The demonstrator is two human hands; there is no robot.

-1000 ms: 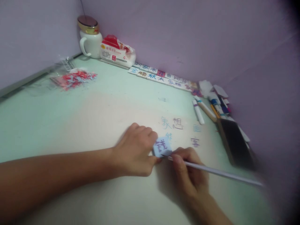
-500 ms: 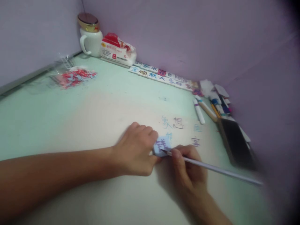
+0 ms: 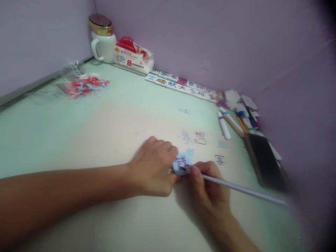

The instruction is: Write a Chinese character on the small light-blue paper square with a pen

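Note:
A small light-blue block (image 3: 181, 161) with a purple character on its face is held at its left side by my left hand (image 3: 154, 166), whose fingers are curled round it. My right hand (image 3: 211, 185) is closed on a slim silvery pen-like tool (image 3: 236, 188) with a dark pointed tip. That tip touches or hovers just over the lower right part of the character; blur hides which. Characters in blue and purple are written on the pale tabletop (image 3: 118, 133) just beyond the hands.
A dark phone (image 3: 265, 162) lies at the right, below markers (image 3: 223, 125) and small pieces. Character tiles (image 3: 172, 84) line the back wall beside a tissue pack (image 3: 133, 57) and a white lidded mug (image 3: 105, 47). Red and blue shavings (image 3: 88, 85) lie at the back left.
My right hand and the tool have shifted slightly left, with the tip moving a little across the character. My left hand still holds the block. The whole view has shifted very slightly.

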